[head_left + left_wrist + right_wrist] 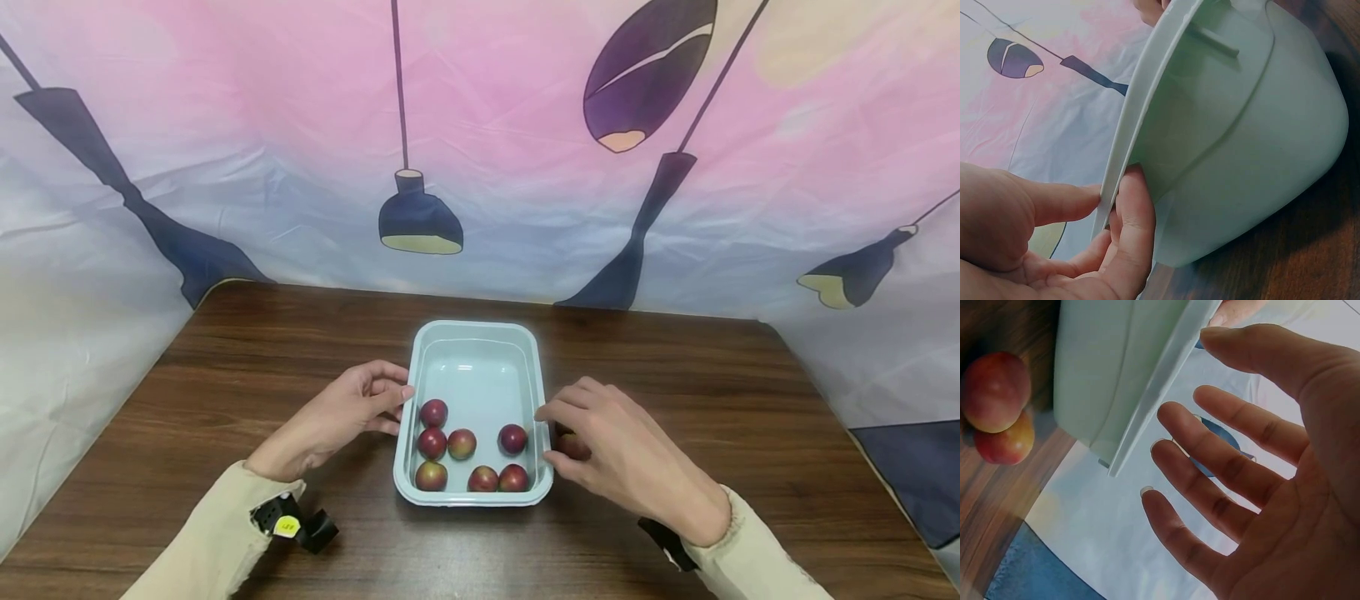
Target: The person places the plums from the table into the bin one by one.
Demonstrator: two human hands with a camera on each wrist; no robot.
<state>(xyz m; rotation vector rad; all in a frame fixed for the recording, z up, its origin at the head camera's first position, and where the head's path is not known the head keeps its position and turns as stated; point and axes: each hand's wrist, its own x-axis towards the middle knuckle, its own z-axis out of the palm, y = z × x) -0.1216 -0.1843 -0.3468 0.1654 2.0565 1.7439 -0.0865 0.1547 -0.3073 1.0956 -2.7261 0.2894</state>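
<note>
A pale green plastic tub (480, 383) stands upright on the table, with several red and yellowish plums (461, 444) lying in its near half. At its left side, my left hand (352, 412) pinches the rim between thumb and fingers; the left wrist view shows the thumb against the outer edge of the rim (1141, 103) and fingers beneath. My right hand (626, 454) hovers at the right rim with fingers spread and slightly bent, holding nothing. Beneath it, outside the tub, two plums (995, 392) rest on the table, partly hidden by the hand in the head view.
The dark wood-grain table (300, 333) extends on both sides of the tub. Behind it hangs a printed cloth (315, 183) with painted lamps. A black strap with a yellow tag (287, 526) sits on the left wrist.
</note>
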